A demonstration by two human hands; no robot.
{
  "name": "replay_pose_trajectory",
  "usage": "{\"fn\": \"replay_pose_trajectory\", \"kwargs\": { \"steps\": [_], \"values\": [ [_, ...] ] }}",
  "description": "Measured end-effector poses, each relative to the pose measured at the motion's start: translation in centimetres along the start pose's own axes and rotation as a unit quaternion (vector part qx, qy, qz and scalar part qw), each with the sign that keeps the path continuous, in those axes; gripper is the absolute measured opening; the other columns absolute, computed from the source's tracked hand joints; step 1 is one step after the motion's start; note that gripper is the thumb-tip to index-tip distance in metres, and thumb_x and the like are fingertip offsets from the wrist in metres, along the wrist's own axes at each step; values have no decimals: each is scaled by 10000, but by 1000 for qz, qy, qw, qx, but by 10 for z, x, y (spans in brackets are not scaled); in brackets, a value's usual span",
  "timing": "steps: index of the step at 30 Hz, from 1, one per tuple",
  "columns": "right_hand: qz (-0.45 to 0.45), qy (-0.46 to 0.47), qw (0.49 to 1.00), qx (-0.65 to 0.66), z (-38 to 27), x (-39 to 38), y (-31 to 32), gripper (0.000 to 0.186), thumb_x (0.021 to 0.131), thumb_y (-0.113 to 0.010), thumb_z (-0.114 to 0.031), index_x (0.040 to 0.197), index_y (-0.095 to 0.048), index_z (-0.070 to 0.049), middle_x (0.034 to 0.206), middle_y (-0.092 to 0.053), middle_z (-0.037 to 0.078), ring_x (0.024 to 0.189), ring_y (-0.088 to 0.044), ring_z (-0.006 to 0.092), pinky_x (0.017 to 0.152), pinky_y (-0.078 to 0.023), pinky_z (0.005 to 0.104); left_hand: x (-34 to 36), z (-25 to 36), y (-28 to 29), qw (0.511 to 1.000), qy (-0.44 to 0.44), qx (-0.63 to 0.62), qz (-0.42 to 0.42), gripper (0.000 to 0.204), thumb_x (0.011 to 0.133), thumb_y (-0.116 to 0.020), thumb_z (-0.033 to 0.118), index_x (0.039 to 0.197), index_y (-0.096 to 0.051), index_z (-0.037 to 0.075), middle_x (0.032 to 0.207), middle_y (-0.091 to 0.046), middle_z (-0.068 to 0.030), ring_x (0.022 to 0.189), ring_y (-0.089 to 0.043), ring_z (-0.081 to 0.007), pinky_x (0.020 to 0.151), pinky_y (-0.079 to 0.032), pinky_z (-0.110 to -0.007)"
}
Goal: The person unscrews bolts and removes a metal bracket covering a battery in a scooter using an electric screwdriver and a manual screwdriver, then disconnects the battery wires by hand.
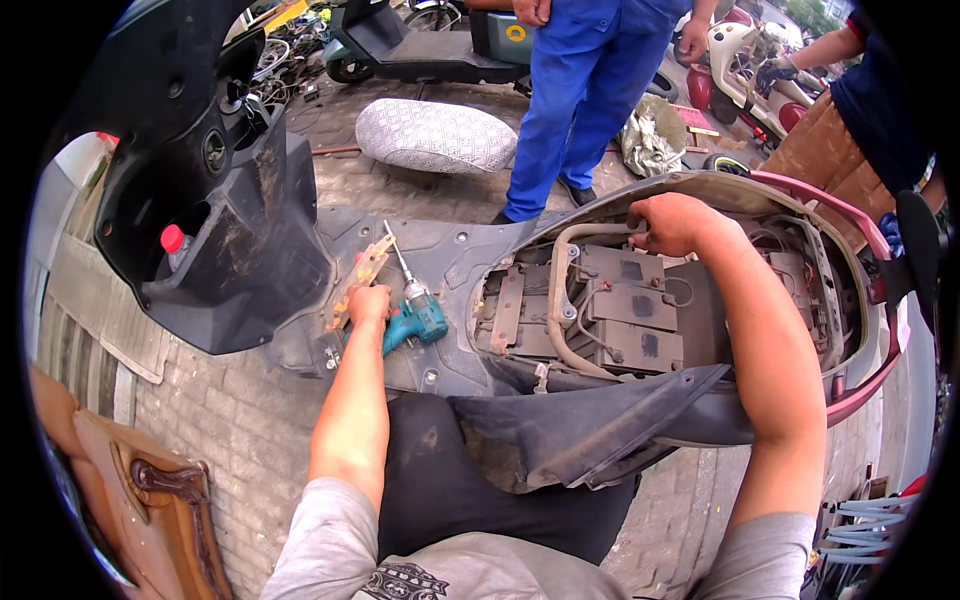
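Over the footboard (460,245) of a black scooter, my left hand (369,303) is closed around a flat, yellowish strip (370,262) with orange stains. Just right of it lies a teal cordless drill (420,315), its long bit pointing away from me. My right hand (672,222) reaches into the far side of the open seat bay, fingers curled down by the end of a dusty tube frame (557,290). Whatever those fingers pinch is hidden. Below them sit several dusty grey batteries (635,300) with cables. A loose black panel (590,425) hangs along the near side.
A removed, patterned seat (437,136) lies on the paving beyond the scooter. A person in blue trousers (590,90) stands close by, and another person's gloved hand (775,72) shows at far right. A red-capped bottle (176,245) sits in the front pocket.
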State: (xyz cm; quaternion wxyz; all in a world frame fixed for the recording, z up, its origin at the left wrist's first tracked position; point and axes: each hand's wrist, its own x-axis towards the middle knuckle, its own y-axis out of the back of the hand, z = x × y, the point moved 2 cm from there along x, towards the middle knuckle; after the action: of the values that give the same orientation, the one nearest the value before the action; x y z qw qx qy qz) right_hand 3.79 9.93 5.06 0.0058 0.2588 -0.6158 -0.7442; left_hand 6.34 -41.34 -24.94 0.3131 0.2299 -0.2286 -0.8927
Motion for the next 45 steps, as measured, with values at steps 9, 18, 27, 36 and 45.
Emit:
{"fn": "replay_pose_trajectory", "kwargs": {
  "steps": [9,18,27,36,45],
  "values": [
    [6,14,1000,5,4,1,0,453,994,-743,-429,1255,-721,-59,1144,-774,212,1150,-717,415,984,-574,501,2,-13,7,951,94,-289,-52,428,854,-716,-26,1244,-546,23,683,-572,-35,461,-502,-138,390,-353,-328],
    [5,27,999,23,-1,-3,4,445,993,-748,-412,1254,-717,-53,1142,-771,215,1135,-717,415,971,-571,504,9,6,18,871,159,-465,-17,101,1003,-712,151,1034,-681,59,683,-509,23,540,-467,-115,481,-365,-295],
    [12,32,999,34,-5,-4,6,431,994,-750,-398,1242,-719,-47,1115,-772,221,1118,-718,420,954,-568,513,-20,41,44,876,106,-466,-68,97,1027,-715,160,1058,-687,72,784,-580,11,571,-444,-90,494,-379,-257],
    [66,53,995,51,-21,-7,16,402,974,-787,-334,1208,-715,-16,1005,-764,238,997,-732,418,895,-568,487,-76,102,48,910,-192,-328,-167,178,1044,-742,189,1133,-752,35,947,-708,34,757,-563,-44,660,-429,-228],
    [109,201,861,454,-102,-30,31,775,1009,-803,-429,1581,-472,-25,1268,-692,91,1170,-648,198,1019,-547,397,-259,179,-12,831,-363,-256,-336,355,1000,-799,96,1331,-720,-4,940,-681,46,829,-585,-33,766,-496,-225]
  ]
}}
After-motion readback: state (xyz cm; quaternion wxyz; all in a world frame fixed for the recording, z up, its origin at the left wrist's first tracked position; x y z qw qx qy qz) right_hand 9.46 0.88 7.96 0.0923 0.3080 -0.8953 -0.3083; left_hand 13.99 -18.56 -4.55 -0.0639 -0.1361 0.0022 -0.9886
